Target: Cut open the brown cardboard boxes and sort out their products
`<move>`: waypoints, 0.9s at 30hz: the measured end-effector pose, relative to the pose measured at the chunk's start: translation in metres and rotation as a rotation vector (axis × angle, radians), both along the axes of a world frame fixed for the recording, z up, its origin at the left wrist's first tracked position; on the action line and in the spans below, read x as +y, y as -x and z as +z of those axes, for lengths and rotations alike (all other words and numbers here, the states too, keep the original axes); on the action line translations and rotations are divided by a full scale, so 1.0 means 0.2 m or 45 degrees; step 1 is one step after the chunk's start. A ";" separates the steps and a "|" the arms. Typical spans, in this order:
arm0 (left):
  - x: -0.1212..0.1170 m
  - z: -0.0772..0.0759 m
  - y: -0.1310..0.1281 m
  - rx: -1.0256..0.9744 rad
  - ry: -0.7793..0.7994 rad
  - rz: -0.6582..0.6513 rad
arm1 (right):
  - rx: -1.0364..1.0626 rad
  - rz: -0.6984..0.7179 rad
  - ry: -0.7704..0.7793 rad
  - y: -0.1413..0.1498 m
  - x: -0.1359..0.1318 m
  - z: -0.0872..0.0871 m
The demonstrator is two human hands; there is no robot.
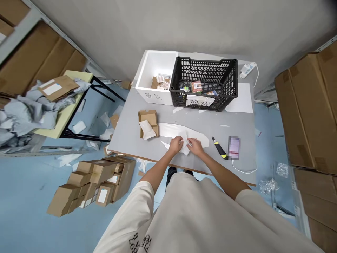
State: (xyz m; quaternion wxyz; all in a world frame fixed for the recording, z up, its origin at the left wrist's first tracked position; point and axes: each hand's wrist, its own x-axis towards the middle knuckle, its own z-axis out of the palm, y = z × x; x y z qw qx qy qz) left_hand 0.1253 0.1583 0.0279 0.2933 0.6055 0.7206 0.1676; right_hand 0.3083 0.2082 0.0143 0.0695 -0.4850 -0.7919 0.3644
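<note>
Both my hands rest near the front edge of the grey table (200,119). My left hand (176,144) and my right hand (195,146) are closed on a small white paper wrapping (185,148) between them. It lies on a larger white sheet (173,130) spread over the table. To the left sits an open small cardboard box (147,117) with a white packet (146,129) lying across it. A black and yellow utility knife (219,148) lies to the right of my right hand.
A white foam box (154,70) and a black plastic crate (205,82) with small packs stand at the table's back. A phone (234,147) on a white cable lies right. Small cartons (92,184) are stacked on the floor left. Large cartons (310,109) line the right.
</note>
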 end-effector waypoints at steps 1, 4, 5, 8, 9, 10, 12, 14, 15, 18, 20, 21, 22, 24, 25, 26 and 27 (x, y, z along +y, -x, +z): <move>-0.01 0.02 0.03 -0.029 -0.040 0.030 | 0.039 0.011 -0.031 0.05 0.01 0.02; -0.03 0.09 0.16 -0.097 -0.137 0.142 | 0.148 0.038 -0.088 0.23 0.03 0.09; -0.03 0.12 0.20 -0.119 -0.162 0.178 | 0.181 0.036 -0.107 0.30 0.04 0.11; -0.06 0.18 0.37 -0.177 -0.224 0.257 | 0.269 -0.013 -0.168 0.52 0.04 0.16; -0.07 0.20 0.44 -0.190 -0.241 0.276 | 0.293 -0.035 -0.180 0.59 0.04 0.17; -0.09 0.22 0.51 -0.199 -0.257 0.293 | 0.316 -0.054 -0.185 0.67 0.03 0.18; -0.12 0.25 0.67 -0.204 -0.285 0.316 | 0.361 -0.068 -0.181 0.84 0.02 0.20; -0.16 0.26 0.85 -0.192 -0.301 0.318 | 0.408 -0.045 -0.169 1.01 0.00 0.20; -0.17 0.26 0.94 -0.178 -0.299 0.316 | 0.426 -0.021 -0.160 1.10 -0.01 0.20; -0.21 0.21 1.18 -0.091 -0.223 0.325 | 0.409 0.061 -0.131 1.36 -0.05 0.15; -0.24 0.16 1.30 0.018 -0.152 0.353 | 0.328 0.097 -0.128 1.50 -0.08 0.09; -0.25 0.14 1.35 0.084 -0.131 0.362 | 0.270 0.109 -0.130 1.56 -0.10 0.06; -0.27 0.11 1.39 0.148 -0.124 0.353 | 0.202 0.115 -0.132 1.61 -0.11 0.03; -0.30 0.07 1.45 0.233 -0.132 0.252 | 0.056 0.133 -0.126 1.68 -0.12 -0.03; -0.31 0.05 1.47 0.246 -0.133 0.158 | -0.012 0.152 -0.116 1.71 -0.12 -0.05; -0.32 0.02 1.48 0.246 -0.125 0.052 | -0.076 0.182 -0.104 1.73 -0.11 -0.07; -0.33 0.00 1.50 0.242 -0.110 -0.048 | -0.134 0.217 -0.089 1.74 -0.11 -0.09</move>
